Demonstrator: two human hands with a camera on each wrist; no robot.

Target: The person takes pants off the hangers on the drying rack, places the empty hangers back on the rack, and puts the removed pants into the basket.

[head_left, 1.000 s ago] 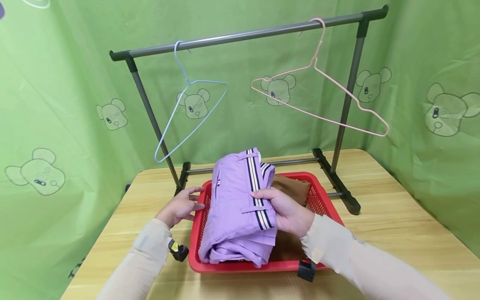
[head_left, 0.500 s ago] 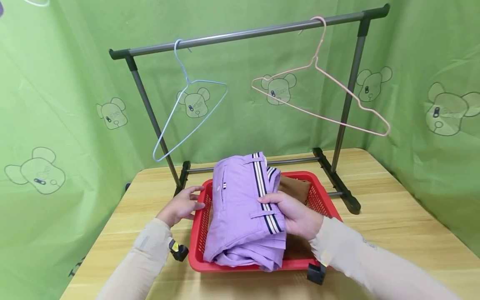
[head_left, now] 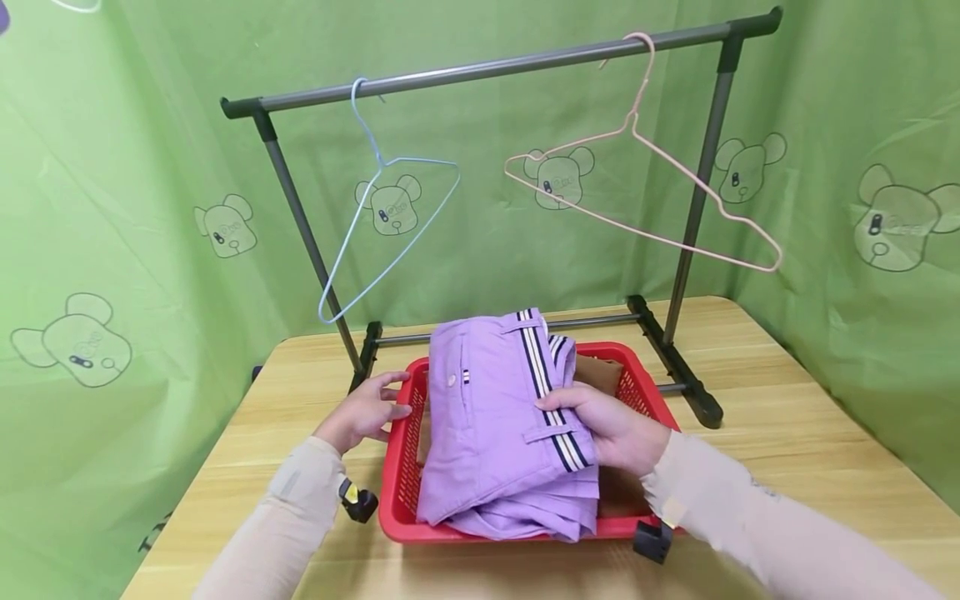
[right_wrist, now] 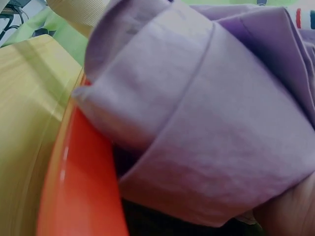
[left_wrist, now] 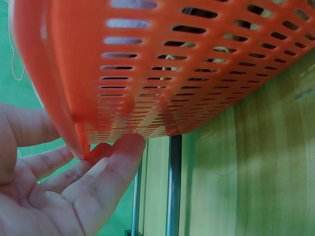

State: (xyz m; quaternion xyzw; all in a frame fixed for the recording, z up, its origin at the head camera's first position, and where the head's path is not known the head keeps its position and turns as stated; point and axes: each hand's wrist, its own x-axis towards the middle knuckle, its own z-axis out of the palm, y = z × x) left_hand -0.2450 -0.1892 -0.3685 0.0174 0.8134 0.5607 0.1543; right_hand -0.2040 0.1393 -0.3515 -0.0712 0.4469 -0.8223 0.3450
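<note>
Folded purple trousers [head_left: 487, 417] lie in the red basket [head_left: 431, 533], with belt loops, a buttoned pocket and a striped waistband showing. My right hand [head_left: 618, 429] grips them at the waistband, thumb on top and the other fingers hidden beneath the cloth. In the right wrist view the trousers [right_wrist: 206, 128] bulge up beside the basket wall [right_wrist: 88, 182]. My left hand [head_left: 363, 412] holds the basket's left rim. The left wrist view shows the fingers [left_wrist: 120, 157] on both sides of that rim, against the perforated wall. A brown cloth [head_left: 596, 373] is partly covered by the trousers.
Behind the basket stands a metal clothes rack [head_left: 480, 73] with black feet on the wooden table [head_left: 795, 417]. A blue hanger [head_left: 363, 292] and a pink hanger [head_left: 585, 212] hang from its bar. A green curtain [head_left: 480, 267] surrounds the table.
My right hand has shifted to the right, drawing the trousers with it across the basket. Their upper edge sits slightly lower. My left hand stays on the rim.
</note>
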